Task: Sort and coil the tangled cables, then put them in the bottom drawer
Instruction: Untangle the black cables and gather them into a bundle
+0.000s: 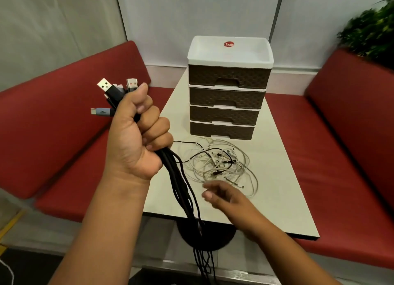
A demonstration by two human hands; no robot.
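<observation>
Left hand (136,135) fist grips black cables (181,191) | right hand (226,197) fingers loose | white tangle (223,163) | woven-textured drawers (228,97)

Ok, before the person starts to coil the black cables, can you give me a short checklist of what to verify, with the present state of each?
1. Black cables gathered in one grip: ok, the left hand holds the bundle with the plugs sticking out on top.
2. Right hand free for coiling: ok, it holds nothing and hovers over the table.
3. Black cables separated from the white cable tangle: cannot tell, thin dark strands lie in it.
4. Hanging ends free: not ok, they drop past the table edge, ends out of view.
5. Bottom drawer open: not ok, closed.
</observation>
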